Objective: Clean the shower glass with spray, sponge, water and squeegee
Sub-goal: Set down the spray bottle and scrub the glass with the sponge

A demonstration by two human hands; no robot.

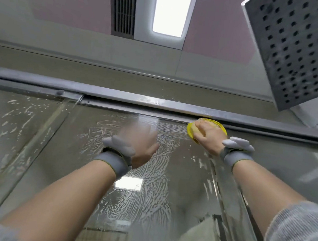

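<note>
Shower glass [156,180]: upright panel, streaked with white foam across its middle.
Sponge [207,129]: yellow, pressed to the glass at its top edge, just under the metal rail [156,102].
Right hand [207,135]: fingers curled over the sponge, gripping it.
Left hand [141,144]: blurred, raised near the foamy glass, fingers spread and holding nothing.
Shower head [303,50]: square, perforated, upper right.
Ceiling light [172,7]: lit, beside a vent [124,4].
</note>
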